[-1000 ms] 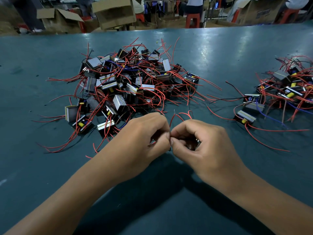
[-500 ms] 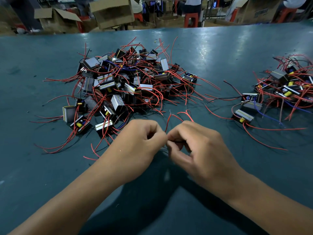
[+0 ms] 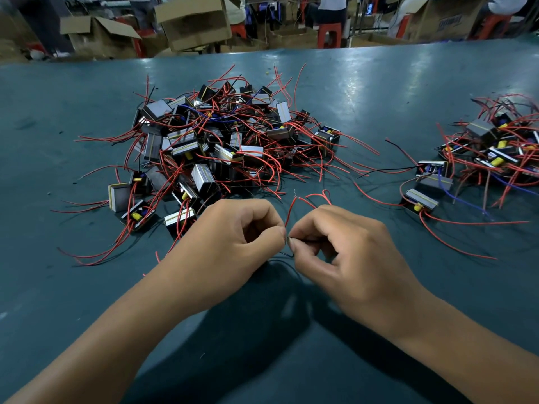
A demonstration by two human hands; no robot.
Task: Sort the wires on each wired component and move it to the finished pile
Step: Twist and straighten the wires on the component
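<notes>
My left hand (image 3: 233, 240) and my right hand (image 3: 350, 258) meet fingertip to fingertip low over the green table (image 3: 364, 91). Between them they pinch the thin wires of one wired component; its body is hidden inside my curled fingers. Red wires (image 3: 303, 199) of that component loop up above my right knuckles, and a dark wire hangs just under the fingertips. A large tangled pile of small black-and-silver components with red wires (image 3: 221, 141) lies beyond my left hand. A smaller pile of the same parts (image 3: 493, 153) sits at the right edge.
Three loose components (image 3: 420, 201) lie at the near left side of the right pile, with long red wires trailing toward me. Cardboard boxes (image 3: 192, 21), red stools and seated people stand beyond the table's far edge.
Both hands stay together in the same spot. My right fingers have shifted their pinch along the wire, and a dark wire now shows below the fingertips.
</notes>
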